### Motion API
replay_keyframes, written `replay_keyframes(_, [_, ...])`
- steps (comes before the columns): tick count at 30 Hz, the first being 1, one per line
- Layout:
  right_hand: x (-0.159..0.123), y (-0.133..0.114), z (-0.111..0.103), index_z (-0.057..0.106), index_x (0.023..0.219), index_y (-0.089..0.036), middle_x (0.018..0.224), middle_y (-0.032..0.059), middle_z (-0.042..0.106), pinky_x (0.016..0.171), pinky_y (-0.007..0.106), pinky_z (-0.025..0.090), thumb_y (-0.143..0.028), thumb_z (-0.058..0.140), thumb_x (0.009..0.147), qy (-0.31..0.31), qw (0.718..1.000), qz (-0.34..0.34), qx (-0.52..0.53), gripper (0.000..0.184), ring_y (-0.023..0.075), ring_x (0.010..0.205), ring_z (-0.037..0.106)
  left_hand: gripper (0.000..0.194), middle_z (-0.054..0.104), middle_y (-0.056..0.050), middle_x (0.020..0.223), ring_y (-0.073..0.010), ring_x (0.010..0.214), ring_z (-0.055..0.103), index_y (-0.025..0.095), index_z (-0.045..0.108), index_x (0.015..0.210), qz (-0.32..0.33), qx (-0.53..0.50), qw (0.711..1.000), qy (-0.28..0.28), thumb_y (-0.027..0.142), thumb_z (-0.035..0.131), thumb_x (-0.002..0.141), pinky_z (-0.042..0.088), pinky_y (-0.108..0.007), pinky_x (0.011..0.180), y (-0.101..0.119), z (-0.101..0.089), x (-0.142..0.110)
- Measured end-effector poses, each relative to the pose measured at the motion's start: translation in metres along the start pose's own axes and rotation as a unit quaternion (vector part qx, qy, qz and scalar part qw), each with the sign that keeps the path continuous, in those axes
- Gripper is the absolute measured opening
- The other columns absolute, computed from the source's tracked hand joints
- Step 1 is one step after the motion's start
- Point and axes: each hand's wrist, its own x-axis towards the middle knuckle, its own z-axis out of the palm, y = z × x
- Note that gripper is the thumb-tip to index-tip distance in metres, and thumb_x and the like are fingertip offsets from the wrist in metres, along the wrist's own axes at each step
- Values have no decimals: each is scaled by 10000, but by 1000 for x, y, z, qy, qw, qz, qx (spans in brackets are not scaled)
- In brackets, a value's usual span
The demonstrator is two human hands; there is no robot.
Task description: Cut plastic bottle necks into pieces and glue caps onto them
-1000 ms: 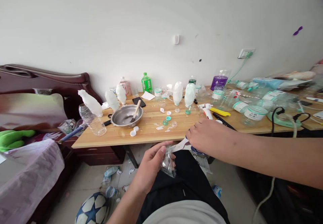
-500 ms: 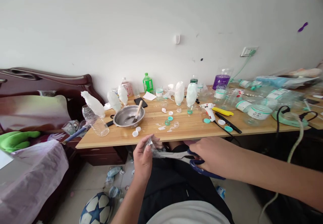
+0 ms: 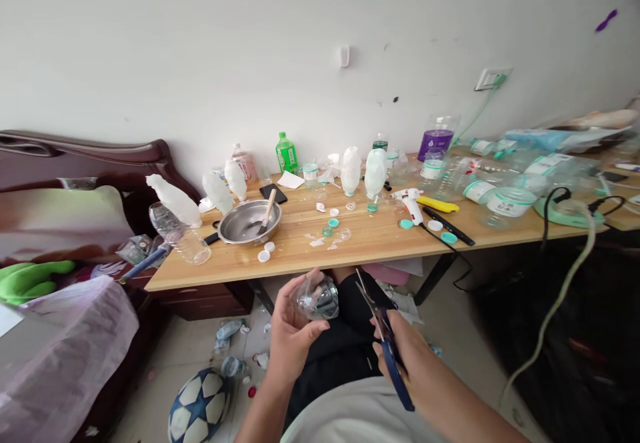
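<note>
My left hand (image 3: 293, 336) is curled around a clear plastic bottle piece (image 3: 320, 298) above my lap, just in front of the table edge. The piece looks cut, with its round end facing right. In my right hand (image 3: 407, 353) is a pair of scissors (image 3: 387, 350) with dark blue handles. Its blades point up and away from me, slightly parted, and are apart from the plastic. On the wooden table (image 3: 295, 256) behind my hands lie bottle caps (image 3: 263, 256), plastic rings (image 3: 345, 234) and small scraps (image 3: 317, 242).
A metal bowl (image 3: 245, 230) with a brush (image 3: 267, 211) stands at the table's left, near white-wrapped bottles (image 3: 220, 193). On the right are a glue gun (image 3: 411, 204), a yellow cutter (image 3: 438, 204), plastic bottles (image 3: 507, 204) and a power strip (image 3: 565, 213). A ball (image 3: 199, 406) lies on the floor.
The scissors were at the plastic piece; my right hand has drawn them back toward me and turned the blades upward. My left hand has turned the piece, showing its round end.
</note>
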Motion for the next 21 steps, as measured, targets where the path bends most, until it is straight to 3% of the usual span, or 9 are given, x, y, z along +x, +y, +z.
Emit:
replay_keyframes(2, [-1,-7,-13,501,933,-234,949,61,630,781,316,461,-108,514,748,-19,999,31,-14,224,211,875,605,608,626,-95,1323,-289,1288,536,284,539,1221,-18,-15,1000,-17,251,843,695,348,-468,1128,1,3,-4])
replay_keyframes(5, [-5,-11,-23,511,920,-228,975,64,630,791,314,453,-94,521,731,-50,996,76,-19,231,210,889,602,601,608,-81,1323,-288,1258,561,324,483,1248,-38,-30,998,-34,225,800,748,448,-449,1043,1,7,-10])
replay_keyframes(10, [-9,-9,-17,519,887,-228,858,31,655,705,275,455,-279,520,859,-73,990,95,72,58,185,773,622,676,531,-104,1371,-297,1245,555,317,452,1313,-47,1,999,-23,213,797,741,525,-393,942,0,12,-15])
replay_keyframes(14, [-7,-12,-17,548,869,-224,787,12,666,665,260,441,-230,542,807,-73,989,97,89,62,179,717,620,555,484,-78,1407,-244,1140,605,330,461,1199,-56,18,998,-11,185,768,761,539,-355,876,-2,16,-16])
replay_keyframes(18, [-5,-6,-16,564,886,-224,899,34,676,738,273,448,-143,548,704,-81,992,85,46,200,199,835,625,564,540,-79,1336,-185,995,620,334,370,1146,-73,14,997,-8,214,768,765,526,-332,832,-2,20,-17])
replay_keyframes(21, [-4,3,-12,568,924,-224,1029,71,656,817,303,447,-139,534,706,-64,994,88,14,237,222,954,605,630,609,-72,1200,-174,916,615,323,336,1143,-82,8,997,-9,247,802,725,515,-316,797,-1,24,-19])
